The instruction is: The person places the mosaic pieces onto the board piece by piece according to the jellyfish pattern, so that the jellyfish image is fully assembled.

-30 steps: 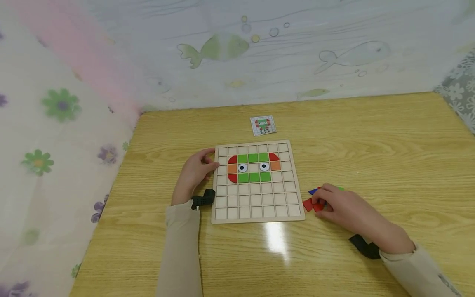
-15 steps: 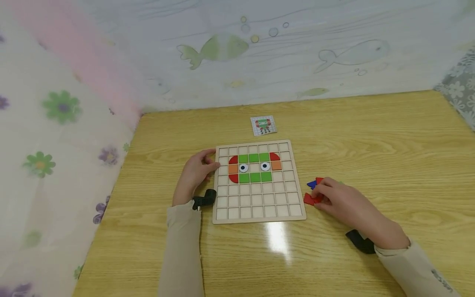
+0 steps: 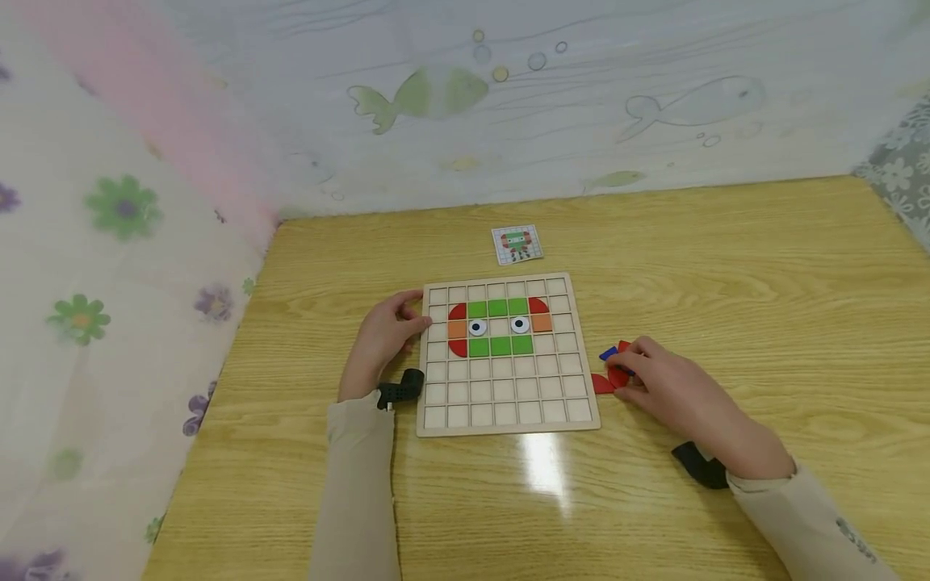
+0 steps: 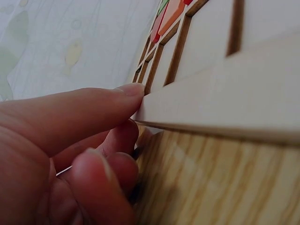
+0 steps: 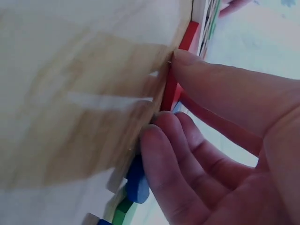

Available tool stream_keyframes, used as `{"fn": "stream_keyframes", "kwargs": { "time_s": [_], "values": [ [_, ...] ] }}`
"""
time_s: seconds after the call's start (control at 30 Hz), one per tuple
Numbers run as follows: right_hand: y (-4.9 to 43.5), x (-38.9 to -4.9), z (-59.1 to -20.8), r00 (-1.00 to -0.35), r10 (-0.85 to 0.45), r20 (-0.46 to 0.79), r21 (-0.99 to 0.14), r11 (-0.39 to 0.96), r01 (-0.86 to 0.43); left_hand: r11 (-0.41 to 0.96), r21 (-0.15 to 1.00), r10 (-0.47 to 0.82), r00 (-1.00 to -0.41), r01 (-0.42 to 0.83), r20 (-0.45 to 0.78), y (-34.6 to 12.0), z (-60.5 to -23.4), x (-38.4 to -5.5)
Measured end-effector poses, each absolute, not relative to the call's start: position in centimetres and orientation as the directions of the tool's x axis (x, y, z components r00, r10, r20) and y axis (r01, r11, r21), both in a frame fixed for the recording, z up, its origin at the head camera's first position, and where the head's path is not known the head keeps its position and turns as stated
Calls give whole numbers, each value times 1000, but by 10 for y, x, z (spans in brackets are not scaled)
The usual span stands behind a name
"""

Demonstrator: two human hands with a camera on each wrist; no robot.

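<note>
On the table lies a wooden grid board (image 3: 479,394) with green squares, red quarter-circles, orange squares and two eye discs set in its upper cells. My left hand (image 3: 381,335) holds the board's left edge, thumb on the rim in the left wrist view and the other fingers curled beside it. Right of the board, my right hand (image 3: 672,387) pinches a red quarter-circle piece (image 3: 617,378) between thumb and fingers, low over the table. Another red quarter-circle (image 3: 602,384) lies at the board's right edge. Blue pieces (image 3: 608,353) are by the fingertips, and the hand partly covers this pile.
A small pattern card (image 3: 517,244) showing a coloured figure on a grid lies beyond the board. The wooden table (image 3: 291,387) meets a wall (image 3: 552,137) painted with fish at the back. In the right wrist view, a green piece (image 5: 122,211) shows below the fingers.
My right hand has moved slightly up and left among the loose pieces. One red quarter-circle has turned and shifted to the board's right edge. My left hand has stayed in place.
</note>
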State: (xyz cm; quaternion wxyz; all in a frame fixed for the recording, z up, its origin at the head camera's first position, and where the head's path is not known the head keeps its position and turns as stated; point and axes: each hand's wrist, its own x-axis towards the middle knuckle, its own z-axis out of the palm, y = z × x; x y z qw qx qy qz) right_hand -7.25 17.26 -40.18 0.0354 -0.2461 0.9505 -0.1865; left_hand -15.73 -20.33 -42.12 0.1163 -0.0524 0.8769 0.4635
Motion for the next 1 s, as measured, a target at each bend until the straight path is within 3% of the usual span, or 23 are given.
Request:
{"fn": "stream_keyframes", "kwargs": {
  "time_s": [0.4, 1.0],
  "values": [
    [174, -89, -398, -884, -458, -93, -508, 785, -353, 565, 802, 13, -969, -197, -248, -203, -420, -156],
    [152, -116, -386, -876, -476, -76, -488, 784, -384, 569, 798, 11, -969, -198, -249, -202, -419, -156]
  ]
}}
